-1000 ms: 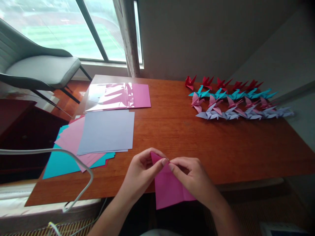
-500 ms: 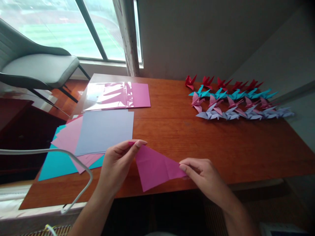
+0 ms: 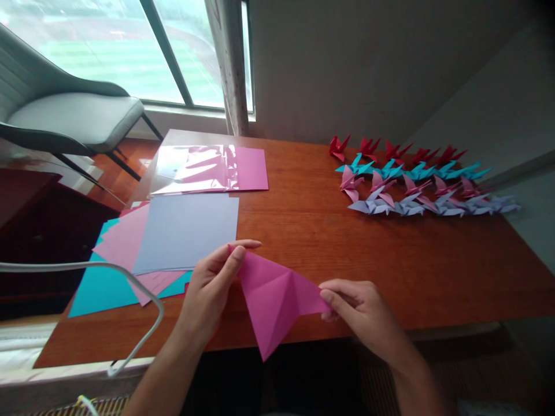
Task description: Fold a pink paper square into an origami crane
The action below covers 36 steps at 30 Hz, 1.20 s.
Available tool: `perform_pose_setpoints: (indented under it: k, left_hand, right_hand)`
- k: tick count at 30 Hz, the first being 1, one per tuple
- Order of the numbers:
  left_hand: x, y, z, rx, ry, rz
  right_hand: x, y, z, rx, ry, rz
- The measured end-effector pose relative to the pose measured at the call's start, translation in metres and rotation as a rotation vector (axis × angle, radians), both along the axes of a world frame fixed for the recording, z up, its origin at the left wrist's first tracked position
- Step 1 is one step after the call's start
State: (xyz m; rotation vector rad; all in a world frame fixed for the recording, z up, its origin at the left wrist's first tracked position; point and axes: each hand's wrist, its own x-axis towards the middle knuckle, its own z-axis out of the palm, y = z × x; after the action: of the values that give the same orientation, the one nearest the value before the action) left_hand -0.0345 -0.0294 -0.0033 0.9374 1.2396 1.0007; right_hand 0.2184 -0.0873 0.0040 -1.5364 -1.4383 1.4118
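A magenta sheet of origami paper (image 3: 271, 297) is stretched between my two hands above the near edge of the table. It shows creases, a raised peak in its middle and a point hanging down toward me. My left hand (image 3: 219, 274) pinches its upper left corner between thumb and fingers. At the other end, my right hand (image 3: 353, 300) grips the right corner between thumb and index finger. The paper's underside is hidden.
Folded paper cranes in red (image 3: 368, 148), turquoise (image 3: 388, 169), pink (image 3: 407, 188) and lilac (image 3: 407, 205) stand in rows on the wooden table (image 3: 295, 231). Lilac sheets (image 3: 188, 231) lie over pink and turquoise ones, near a clear packet (image 3: 193, 167). A white cable (image 3: 147, 289) loops at left.
The magenta paper has bulged from a flatter shape into a peaked one, and its lower point hangs further down. Both hands keep their pinch. The view has shifted slightly.
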Motion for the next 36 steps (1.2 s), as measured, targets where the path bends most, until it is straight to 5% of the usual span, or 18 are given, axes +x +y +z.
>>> perform_pose_setpoints:
  k: [6, 12, 19, 28, 36]
  left_hand:
    - [-0.003, -0.005, -0.002, -0.064, -0.149, -0.141]
    - [0.002, -0.002, 0.009, 0.017, -0.054, -0.243]
    - [0.017, 0.000, 0.009, 0.034, -0.069, -0.147]
    - [0.028, -0.003, 0.012, 0.057, -0.009, -0.170]
    - [0.028, -0.006, 0.008, 0.019, 0.021, -0.184]
  right_hand:
    - [-0.005, 0.003, -0.004, -0.053, 0.170, -0.149]
    - [-0.009, 0.002, -0.002, -0.087, 0.179, -0.075]
    - [-0.006, -0.007, -0.002, 0.111, 0.180, -0.076]
    - [-0.021, -0.009, -0.005, 0.296, -0.232, 0.133]
    - [-0.017, -0.001, -0.005, 0.311, -0.129, -0.068]
